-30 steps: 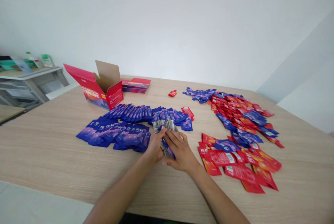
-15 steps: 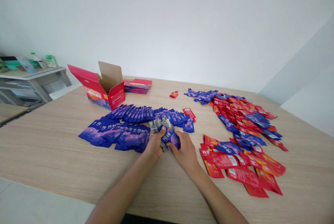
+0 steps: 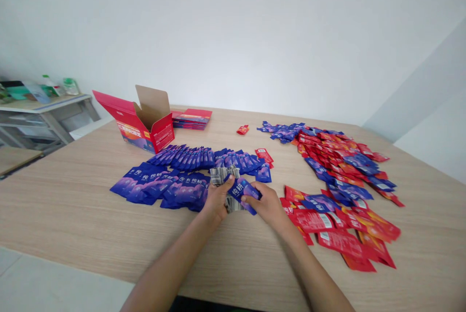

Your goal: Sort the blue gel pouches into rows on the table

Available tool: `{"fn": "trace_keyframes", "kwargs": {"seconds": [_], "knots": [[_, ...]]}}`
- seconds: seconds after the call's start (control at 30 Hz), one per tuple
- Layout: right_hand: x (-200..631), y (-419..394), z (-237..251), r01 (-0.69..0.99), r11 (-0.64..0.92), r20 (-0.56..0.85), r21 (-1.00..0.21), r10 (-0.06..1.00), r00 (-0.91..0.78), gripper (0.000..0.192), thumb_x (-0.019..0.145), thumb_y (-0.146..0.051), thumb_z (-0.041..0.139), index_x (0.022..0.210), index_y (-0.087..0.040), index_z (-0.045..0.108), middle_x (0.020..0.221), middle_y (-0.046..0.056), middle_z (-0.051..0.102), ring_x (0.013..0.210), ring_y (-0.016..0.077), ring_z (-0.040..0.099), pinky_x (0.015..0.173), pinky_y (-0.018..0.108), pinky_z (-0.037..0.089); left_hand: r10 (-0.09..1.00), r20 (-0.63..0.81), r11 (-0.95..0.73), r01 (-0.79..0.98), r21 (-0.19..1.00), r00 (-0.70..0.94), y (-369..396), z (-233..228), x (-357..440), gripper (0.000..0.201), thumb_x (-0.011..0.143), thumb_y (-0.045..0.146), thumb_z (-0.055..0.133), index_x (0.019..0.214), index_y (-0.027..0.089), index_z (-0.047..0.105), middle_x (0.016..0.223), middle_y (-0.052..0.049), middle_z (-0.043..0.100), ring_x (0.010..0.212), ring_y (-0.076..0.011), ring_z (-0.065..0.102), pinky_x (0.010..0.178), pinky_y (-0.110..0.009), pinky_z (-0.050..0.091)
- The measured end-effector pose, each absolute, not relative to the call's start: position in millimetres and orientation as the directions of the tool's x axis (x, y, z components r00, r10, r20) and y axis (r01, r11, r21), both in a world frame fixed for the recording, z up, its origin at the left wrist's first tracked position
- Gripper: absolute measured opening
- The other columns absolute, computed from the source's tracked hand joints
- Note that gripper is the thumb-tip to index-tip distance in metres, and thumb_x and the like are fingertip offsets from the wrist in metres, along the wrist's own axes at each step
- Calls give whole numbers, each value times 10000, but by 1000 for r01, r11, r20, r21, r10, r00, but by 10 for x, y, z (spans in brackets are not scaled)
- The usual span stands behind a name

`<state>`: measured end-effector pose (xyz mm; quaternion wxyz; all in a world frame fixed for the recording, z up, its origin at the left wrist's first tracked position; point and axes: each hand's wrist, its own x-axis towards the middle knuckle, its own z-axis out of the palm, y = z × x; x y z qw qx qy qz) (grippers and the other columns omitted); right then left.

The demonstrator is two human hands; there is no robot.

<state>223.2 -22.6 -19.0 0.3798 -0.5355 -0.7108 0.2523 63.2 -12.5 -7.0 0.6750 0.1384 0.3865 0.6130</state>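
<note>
My left hand [image 3: 215,201] presses on a fanned stack of sachets [image 3: 224,176] lying face down, their grey printed backs up, in the middle of the wooden table [image 3: 73,215]. My right hand [image 3: 267,204] grips one blue sachet [image 3: 243,189] face up at the near end of that stack. Left of my hands lie rows of overlapping blue sachets [image 3: 171,186], with a longer row [image 3: 204,157] behind them.
An open red carton [image 3: 143,125] stands at the back left beside a flat pile of red cartons [image 3: 191,119]. Mixed red and blue sachets [image 3: 338,161] spread over the right side, red ones [image 3: 342,237] nearest. A lone red sachet [image 3: 241,130] lies at the back. Shelves [image 3: 40,108] stand far left.
My right hand has turned one sachet from the stack blue side up and drawn it a little to the right. My left hand stays on the stack.
</note>
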Motion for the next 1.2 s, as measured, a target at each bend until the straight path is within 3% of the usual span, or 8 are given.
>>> {"fn": "trace_keyframes", "kwargs": {"seconds": [0.17, 0.37, 0.53, 0.67, 0.83, 0.97, 1.1, 1.2], "knots": [[2332, -195, -156, 447, 226, 169, -866, 972, -163, 272, 775, -455, 708, 757, -184, 686, 663, -14, 634, 622, 164, 572, 555, 249, 434, 931, -365, 247, -706, 664, -17, -158, -58, 654, 532, 507, 298, 965, 941, 151, 696, 825, -66, 770, 736, -258, 745, 764, -423, 604], [2379, -180, -155, 449, 281, 243, -848, 960, -141, 354, 813, -515, 674, 673, -193, 634, 610, -21, 571, 589, 148, 525, 536, 244, 417, 909, -401, 362, -690, 627, 112, -157, 1, 616, 475, 541, 243, 938, 936, 132, 698, 802, -90, 767, 797, -289, 754, 764, -427, 612], [2377, -180, -88, 399, 321, 304, -859, 947, -106, 317, 821, -509, 667, 767, -198, 688, 783, 33, 695, 745, 203, 619, 693, 306, 486, 955, -297, 207, -703, 681, -7, -158, -20, 645, 527, 551, 281, 944, 992, 150, 686, 876, -76, 775, 784, -253, 752, 771, -394, 611], [2377, -202, -29, 388, 247, 228, -888, 969, -94, 296, 791, -491, 688, 766, -196, 708, 697, 11, 678, 647, 180, 588, 615, 281, 460, 953, -300, 190, -699, 690, -36, -162, -64, 664, 564, 561, 351, 946, 1023, 159, 687, 908, -80, 777, 787, -250, 752, 768, -395, 610], [2453, -196, -28, 374, 197, 185, -906, 980, -68, 323, 737, -503, 736, 740, -180, 714, 632, -8, 638, 580, 149, 537, 527, 247, 419, 958, -277, 171, -646, 744, -66, -174, -61, 672, 534, 502, 353, 967, 923, 132, 722, 881, -92, 777, 773, -247, 746, 773, -383, 607], [2489, -196, -41, 330, 153, 167, -931, 986, 16, 382, 692, -535, 783, 747, -161, 729, 634, -6, 644, 567, 143, 542, 532, 251, 438, 956, -280, 155, -656, 739, -90, -192, -62, 697, 523, 518, 375, 961, 921, 140, 723, 868, -86, 776, 762, -238, 744, 766, -374, 606], [2376, -248, -36, 290, 198, 281, -936, 919, 278, 365, 696, -519, 782, 777, -165, 741, 670, 10, 671, 601, 160, 571, 565, 269, 478, 916, -402, 301, -696, 652, 20, -188, -54, 690, 482, 668, 493, 866, 975, 151, 718, 868, -88, 773, 804, -247, 752, 750, -373, 613], [2217, -314, -21, 329, 319, 436, -889, 811, 390, 300, 726, -469, 762, 813, -183, 749, 806, 35, 720, 730, 184, 616, 666, 286, 517, 811, -546, 516, -698, 496, 212, -164, -30, 664, 516, 853, 629, 626, 968, 136, 723, 840, -116, 766, 818, -270, 756, 710, -404, 619]]}}
